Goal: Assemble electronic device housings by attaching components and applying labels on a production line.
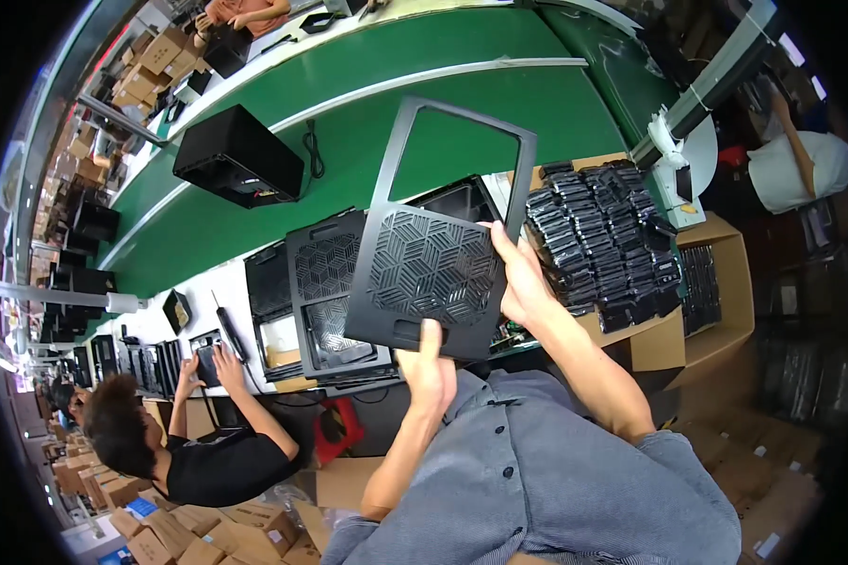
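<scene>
Tilted in front of my body is a black plastic panel (pixel 372 282) with a geometric patterned grille in its lower half and a large four-sided opening above. My left hand (pixel 430 375) grips its bottom edge, thumb on the front face beside a small slot. Partway up the right edge, my right hand (pixel 523 278) is closed on the same panel, most of its fingers hidden behind. Just left of it, a similar patterned panel (pixel 325 259) lies on a stack of black parts on the bench, partly covered by the held one.
Right of my hands, many wrapped black parts (pixel 598 245) fill a carton, with an open cardboard box (pixel 725 282) beyond. A black box-shaped casing (pixel 236 155) and coiled cable (pixel 313 155) sit on the green bench (pixel 367 113). A co-worker (pixel 207 443) works at left near an electric screwdriver (pixel 228 330).
</scene>
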Demonstrator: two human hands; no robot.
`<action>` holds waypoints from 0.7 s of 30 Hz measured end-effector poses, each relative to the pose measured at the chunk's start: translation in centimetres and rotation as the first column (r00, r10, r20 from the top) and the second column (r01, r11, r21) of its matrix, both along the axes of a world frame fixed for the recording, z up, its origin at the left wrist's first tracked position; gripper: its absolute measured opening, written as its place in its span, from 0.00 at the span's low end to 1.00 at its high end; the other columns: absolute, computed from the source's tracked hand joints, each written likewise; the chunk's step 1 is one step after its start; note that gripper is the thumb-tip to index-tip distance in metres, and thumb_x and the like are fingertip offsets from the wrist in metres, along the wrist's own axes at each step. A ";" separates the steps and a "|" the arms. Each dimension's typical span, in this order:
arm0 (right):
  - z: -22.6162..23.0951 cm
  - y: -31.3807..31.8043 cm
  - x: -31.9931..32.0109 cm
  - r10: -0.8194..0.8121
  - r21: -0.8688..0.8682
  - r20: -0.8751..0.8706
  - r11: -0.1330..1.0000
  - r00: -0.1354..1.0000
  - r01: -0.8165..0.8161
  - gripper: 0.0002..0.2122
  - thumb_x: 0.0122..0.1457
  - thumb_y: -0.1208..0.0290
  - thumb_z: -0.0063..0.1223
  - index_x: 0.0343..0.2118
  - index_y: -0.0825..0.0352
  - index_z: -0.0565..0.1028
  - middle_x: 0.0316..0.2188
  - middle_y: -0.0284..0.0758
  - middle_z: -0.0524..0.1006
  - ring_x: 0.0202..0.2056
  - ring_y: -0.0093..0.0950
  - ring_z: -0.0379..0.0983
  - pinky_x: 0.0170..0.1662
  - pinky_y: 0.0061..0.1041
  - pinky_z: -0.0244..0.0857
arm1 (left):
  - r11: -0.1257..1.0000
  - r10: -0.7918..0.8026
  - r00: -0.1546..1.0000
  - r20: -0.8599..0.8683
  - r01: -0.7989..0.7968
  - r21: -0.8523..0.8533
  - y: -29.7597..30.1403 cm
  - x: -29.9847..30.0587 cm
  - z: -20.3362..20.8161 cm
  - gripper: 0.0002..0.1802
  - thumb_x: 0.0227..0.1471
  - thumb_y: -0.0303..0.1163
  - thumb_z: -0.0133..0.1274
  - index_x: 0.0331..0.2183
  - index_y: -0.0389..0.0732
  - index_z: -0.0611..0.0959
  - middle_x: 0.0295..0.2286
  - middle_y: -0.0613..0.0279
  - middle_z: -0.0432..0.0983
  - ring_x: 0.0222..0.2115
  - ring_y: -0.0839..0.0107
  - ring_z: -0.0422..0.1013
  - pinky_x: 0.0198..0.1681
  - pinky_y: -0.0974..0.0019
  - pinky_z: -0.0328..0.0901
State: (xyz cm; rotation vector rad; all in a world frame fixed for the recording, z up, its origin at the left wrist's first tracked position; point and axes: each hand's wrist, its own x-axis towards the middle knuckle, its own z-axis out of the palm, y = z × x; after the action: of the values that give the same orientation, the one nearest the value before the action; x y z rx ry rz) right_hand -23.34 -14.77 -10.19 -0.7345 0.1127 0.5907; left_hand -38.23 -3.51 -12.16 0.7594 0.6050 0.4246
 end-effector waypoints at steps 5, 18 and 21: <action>-3.8 -5.1 2.0 0.078 -0.421 0.036 0.905 0.996 -0.056 0.13 0.68 0.63 0.50 0.43 0.70 0.76 0.34 0.33 0.79 0.33 0.24 0.76 0.40 0.24 0.74 | 0.943 -0.185 0.970 0.155 0.220 -0.250 4.0 -2.4 -1.2 0.30 0.63 0.36 0.51 0.62 0.39 0.62 0.53 0.54 0.71 0.51 0.60 0.70 0.58 0.54 0.64; -13.0 -3.0 2.5 0.477 -0.868 0.477 0.123 0.738 0.482 0.31 0.60 0.69 0.56 0.64 0.76 0.60 0.65 0.54 0.59 0.67 0.49 0.51 0.69 0.38 0.47 | 0.362 0.161 0.895 -0.416 0.339 0.868 1.6 1.3 -8.8 0.24 0.50 0.25 0.63 0.49 0.27 0.80 0.31 0.59 0.67 0.30 0.70 0.65 0.35 0.69 0.62; -13.0 -2.5 3.2 0.435 -0.876 0.483 0.251 0.760 0.413 0.34 0.59 0.71 0.57 0.65 0.78 0.56 0.66 0.55 0.56 0.68 0.49 0.50 0.69 0.38 0.46 | 0.268 0.190 0.910 -0.369 0.313 0.911 1.9 1.9 -9.9 0.23 0.51 0.25 0.62 0.49 0.27 0.80 0.35 0.56 0.68 0.35 0.66 0.68 0.40 0.67 0.63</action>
State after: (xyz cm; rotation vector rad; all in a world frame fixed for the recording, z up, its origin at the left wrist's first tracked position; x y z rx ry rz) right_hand -20.17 -17.30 -23.23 -2.2299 -0.2447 0.1334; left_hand -36.36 -1.58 -22.03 2.1655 0.6717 0.5576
